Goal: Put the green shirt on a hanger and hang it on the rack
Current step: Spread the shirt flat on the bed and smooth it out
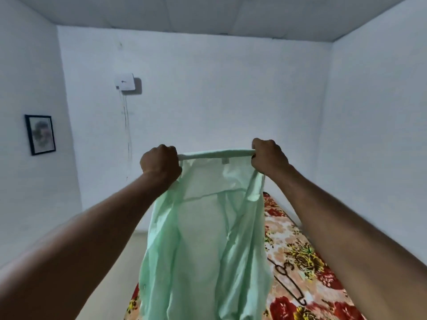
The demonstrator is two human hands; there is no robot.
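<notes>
Shirt (pixel 208 227) held up at arm's length in front of the wearer, above the near edge of the bed (pixel 300 239). Left hand (pixel 160 161) and right hand (pixel 269 155) are both closed into fists on the collar, one at each end, with the collar band pulled taut and nearly level between them. The body of the shirt hangs free below; its lower part runs out of the bottom of the frame.

Handling, judged from the drape: thin, light, fully limp fabric. It is slightly see-through against the wall, folds in on itself down the front, and keeps no shape except where tensioned. Not fragile, not obviously slippery. It will collapse as soon as one hand lets go.

Hanger (pixel 290 282) lies flat on the floral bed cover, to the right of the shirt, dark and thin, hook end toward the far side. It looks rigid and light.

Grip points: collar ends or shoulder seams, as now. To free a hand for the hanger, the likely best hold is a one-hand pinch at mid-collar, by the label (pixel 224 160).

Rack: not in view.
</notes>
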